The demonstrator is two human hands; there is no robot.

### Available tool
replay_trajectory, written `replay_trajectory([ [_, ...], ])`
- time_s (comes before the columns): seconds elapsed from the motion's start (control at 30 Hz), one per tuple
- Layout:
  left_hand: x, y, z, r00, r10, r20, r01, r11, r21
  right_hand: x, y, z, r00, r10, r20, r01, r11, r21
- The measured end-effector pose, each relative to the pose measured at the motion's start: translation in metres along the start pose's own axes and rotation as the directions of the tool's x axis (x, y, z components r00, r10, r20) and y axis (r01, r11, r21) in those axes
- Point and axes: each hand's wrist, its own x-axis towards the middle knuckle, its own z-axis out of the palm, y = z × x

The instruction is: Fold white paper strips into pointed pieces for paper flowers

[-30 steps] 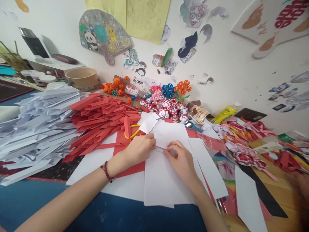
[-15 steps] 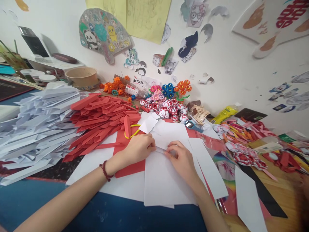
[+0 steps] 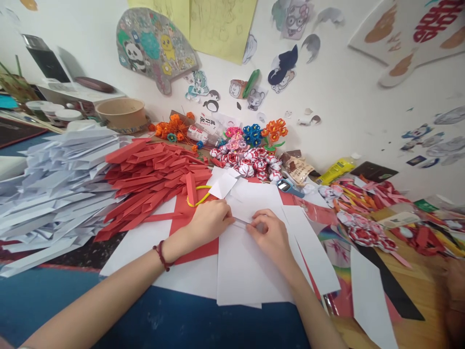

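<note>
Between my two hands is a narrow folded strip of white paper (image 3: pixel 240 222), held low over a white sheet (image 3: pixel 250 271). My left hand (image 3: pixel 210 220), with a dark red bracelet at the wrist, is closed on the strip's left end. Thumb and fingers of my right hand (image 3: pixel 271 235) pinch its right end. Under my left forearm lies red paper (image 3: pixel 203 249). Just beyond the left hand are a yellow loop (image 3: pixel 192 202), a folded red piece (image 3: pixel 191 189) and small white papers (image 3: pixel 223 186).
Piles of folded white strips (image 3: pixel 65 189) and folded red strips (image 3: pixel 152 179) are on the left. Paper flowers (image 3: pixel 250 162) stand at the wall. A blue device (image 3: pixel 290 188), a white sheet (image 3: pixel 312 247) and ribbon scraps (image 3: pixel 378 194) lie to the right. A paper bowl (image 3: pixel 121 114) sits at the back left.
Both hands stay nearly in place, still on the white strip. My right fingers are slightly more curled, and the strip's edge shows a little more. The view has shifted slightly.
</note>
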Motion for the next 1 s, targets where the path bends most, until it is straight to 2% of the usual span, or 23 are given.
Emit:
replay_trajectory([
  [1.0, -0.0006, 0.0051, 0.0020, 0.998, -0.055, -0.012, 0.056, 0.997, 0.060, -0.0008, -0.0012, 0.0016, 1.000, 0.019, -0.007, -0.019, 1.000, -0.001],
])
